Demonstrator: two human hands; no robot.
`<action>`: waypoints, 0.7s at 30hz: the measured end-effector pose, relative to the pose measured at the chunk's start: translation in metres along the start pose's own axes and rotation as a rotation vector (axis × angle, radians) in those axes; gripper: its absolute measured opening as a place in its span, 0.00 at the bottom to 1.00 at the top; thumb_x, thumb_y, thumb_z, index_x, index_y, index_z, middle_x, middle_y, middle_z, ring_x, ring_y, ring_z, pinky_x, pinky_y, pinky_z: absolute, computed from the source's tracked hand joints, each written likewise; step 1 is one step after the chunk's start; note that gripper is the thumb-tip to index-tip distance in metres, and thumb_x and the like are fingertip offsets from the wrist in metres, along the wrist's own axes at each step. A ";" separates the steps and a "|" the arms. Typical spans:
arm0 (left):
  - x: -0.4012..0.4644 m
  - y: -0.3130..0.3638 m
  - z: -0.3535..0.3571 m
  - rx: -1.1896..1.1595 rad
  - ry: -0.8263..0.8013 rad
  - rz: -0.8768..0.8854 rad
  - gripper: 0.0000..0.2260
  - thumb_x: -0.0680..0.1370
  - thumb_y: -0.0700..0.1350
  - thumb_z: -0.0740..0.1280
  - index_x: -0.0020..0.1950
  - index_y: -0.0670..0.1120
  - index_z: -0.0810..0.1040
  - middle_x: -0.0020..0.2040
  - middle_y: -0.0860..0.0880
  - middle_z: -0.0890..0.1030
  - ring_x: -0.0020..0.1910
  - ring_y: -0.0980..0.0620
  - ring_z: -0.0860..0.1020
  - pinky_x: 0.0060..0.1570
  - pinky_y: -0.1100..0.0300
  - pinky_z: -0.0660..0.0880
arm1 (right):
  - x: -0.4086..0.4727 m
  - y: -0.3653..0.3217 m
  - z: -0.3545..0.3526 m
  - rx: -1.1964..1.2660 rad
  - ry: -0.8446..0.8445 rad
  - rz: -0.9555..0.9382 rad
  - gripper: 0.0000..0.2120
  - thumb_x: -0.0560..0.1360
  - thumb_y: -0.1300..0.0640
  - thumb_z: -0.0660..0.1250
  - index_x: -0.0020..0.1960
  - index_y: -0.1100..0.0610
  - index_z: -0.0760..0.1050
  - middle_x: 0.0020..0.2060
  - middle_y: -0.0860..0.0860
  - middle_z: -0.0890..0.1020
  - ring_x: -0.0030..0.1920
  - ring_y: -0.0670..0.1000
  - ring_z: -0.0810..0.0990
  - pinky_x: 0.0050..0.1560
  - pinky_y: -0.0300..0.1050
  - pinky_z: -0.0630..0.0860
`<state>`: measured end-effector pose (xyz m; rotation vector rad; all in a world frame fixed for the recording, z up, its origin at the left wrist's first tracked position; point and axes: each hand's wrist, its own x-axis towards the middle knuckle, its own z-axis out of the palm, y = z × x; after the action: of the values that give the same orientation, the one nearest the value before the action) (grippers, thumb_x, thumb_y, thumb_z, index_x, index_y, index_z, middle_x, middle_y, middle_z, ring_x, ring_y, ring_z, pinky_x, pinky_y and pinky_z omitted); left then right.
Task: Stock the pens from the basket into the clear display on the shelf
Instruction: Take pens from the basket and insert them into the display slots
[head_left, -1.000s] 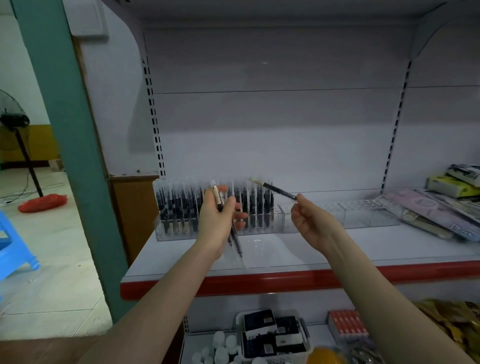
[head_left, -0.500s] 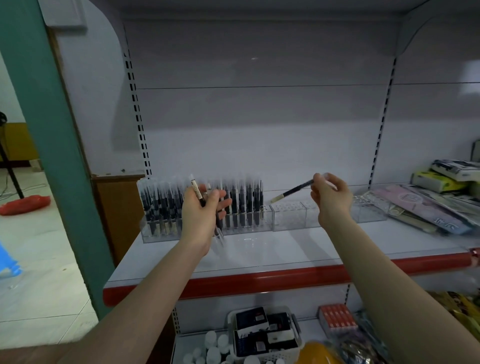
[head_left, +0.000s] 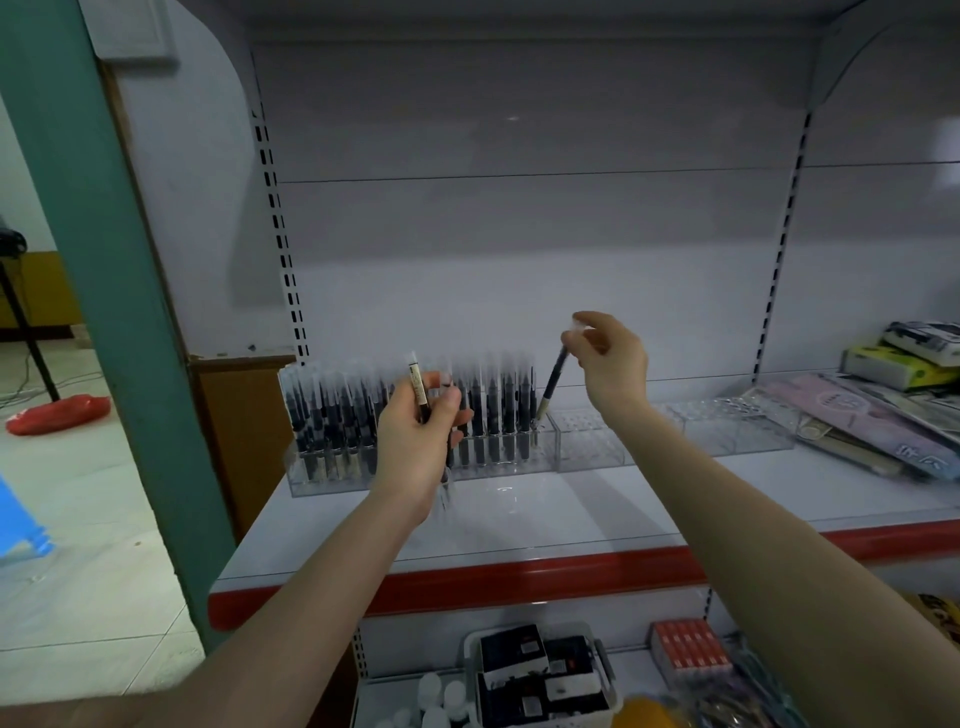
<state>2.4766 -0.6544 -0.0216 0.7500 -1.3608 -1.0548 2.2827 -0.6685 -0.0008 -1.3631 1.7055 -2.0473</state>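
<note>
- The display (head_left: 519, 457) stands on the shelf (head_left: 571, 519), towards its back, with pens (head_left: 332, 415) upright in its left part.
- My left hand (head_left: 415, 441) is in front of those pens, holding a few more (head_left: 418, 387).
- My right hand (head_left: 610, 358) is above the display, right of the filled rows, pinching a pen (head_left: 551, 387) whose lower end meets the display there.
- Packets (head_left: 857, 421) lie on the shelf right of the display.
- A basket (head_left: 602, 670) sits on the shelf below.
</note>
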 end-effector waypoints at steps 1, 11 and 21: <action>0.000 0.000 0.000 -0.002 -0.002 -0.003 0.05 0.79 0.39 0.62 0.49 0.48 0.73 0.45 0.50 0.77 0.43 0.53 0.80 0.50 0.52 0.79 | 0.000 0.000 0.002 -0.019 -0.018 -0.018 0.13 0.76 0.60 0.65 0.61 0.58 0.75 0.44 0.51 0.78 0.44 0.48 0.75 0.49 0.37 0.69; 0.001 -0.003 -0.003 0.010 -0.010 0.012 0.06 0.79 0.39 0.62 0.49 0.49 0.74 0.44 0.50 0.78 0.42 0.54 0.81 0.50 0.51 0.79 | 0.003 0.008 0.017 -0.169 -0.213 -0.059 0.14 0.77 0.62 0.65 0.62 0.61 0.75 0.40 0.52 0.78 0.43 0.49 0.76 0.48 0.37 0.72; 0.004 -0.007 -0.006 0.068 -0.034 0.075 0.11 0.80 0.40 0.61 0.52 0.58 0.72 0.42 0.49 0.80 0.44 0.55 0.81 0.50 0.59 0.76 | -0.001 0.017 0.016 -0.205 -0.286 -0.019 0.15 0.77 0.63 0.64 0.63 0.61 0.74 0.44 0.56 0.78 0.44 0.51 0.76 0.43 0.34 0.72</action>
<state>2.4812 -0.6616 -0.0273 0.7282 -1.4486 -0.9705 2.2878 -0.6849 -0.0167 -1.6459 1.8148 -1.6243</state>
